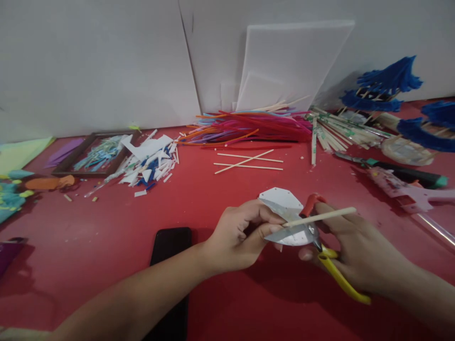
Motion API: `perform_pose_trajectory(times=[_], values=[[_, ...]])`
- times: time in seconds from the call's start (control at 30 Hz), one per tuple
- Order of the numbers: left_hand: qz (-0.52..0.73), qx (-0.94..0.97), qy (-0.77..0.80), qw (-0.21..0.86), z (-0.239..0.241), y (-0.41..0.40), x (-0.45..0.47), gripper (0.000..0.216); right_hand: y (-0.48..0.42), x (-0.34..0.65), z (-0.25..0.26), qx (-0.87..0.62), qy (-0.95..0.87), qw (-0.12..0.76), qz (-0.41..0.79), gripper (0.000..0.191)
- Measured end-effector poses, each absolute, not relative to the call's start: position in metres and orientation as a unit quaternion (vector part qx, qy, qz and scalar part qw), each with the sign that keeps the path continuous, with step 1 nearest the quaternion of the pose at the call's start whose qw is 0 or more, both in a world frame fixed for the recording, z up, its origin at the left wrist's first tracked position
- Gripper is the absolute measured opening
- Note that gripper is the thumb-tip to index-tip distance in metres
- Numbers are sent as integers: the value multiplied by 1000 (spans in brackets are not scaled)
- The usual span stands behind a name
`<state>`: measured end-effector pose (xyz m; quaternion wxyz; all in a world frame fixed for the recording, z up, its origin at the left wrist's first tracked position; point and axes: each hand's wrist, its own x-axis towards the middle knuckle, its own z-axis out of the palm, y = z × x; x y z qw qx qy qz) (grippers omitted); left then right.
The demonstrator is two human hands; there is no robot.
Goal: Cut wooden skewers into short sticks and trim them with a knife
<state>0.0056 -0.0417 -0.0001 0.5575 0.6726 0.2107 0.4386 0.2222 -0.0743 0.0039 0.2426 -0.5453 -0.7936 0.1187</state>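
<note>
My left hand point(236, 234) is closed, with thumb and forefinger pinching one end of a pale wooden stick point(330, 216). The stick points right and slightly upward. In my right hand point(359, 246) are scissors point(343, 280) with one yellow and one red handle. Their blades are spread, pointing left, and the stick crosses in front of them near the pivot; whether a blade touches it I cannot tell. A white many-sided card point(279, 195) with small holes along its edge lies behind the blades, partly hidden by them and my left fingers.
Beyond my hands lie three thin sticks point(245, 162). Pipe cleaners point(249, 127) and wrapped chopsticks point(329, 132) line the back. Paper scraps point(152, 158) and a brown frame point(67, 169) are left; a phone point(173, 244) is under my left forearm. A glue gun point(412, 192) and blue-topped models point(387, 78) stand right.
</note>
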Motion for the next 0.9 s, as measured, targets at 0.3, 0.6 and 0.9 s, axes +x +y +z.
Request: perform_pose_trajectory(times=[0.3, 0.6, 0.9], values=[[466, 738, 198, 446, 0, -40, 5, 11, -75, 227, -5, -536, -804, 234, 111, 39], [490, 755, 191, 391, -1, -40, 5, 6, -79, 221, 0, -546, -795, 236, 122, 35], [483, 749, 201, 407, -2, -43, 5, 7, -80, 227, -6, -565, -792, 199, 116, 14]])
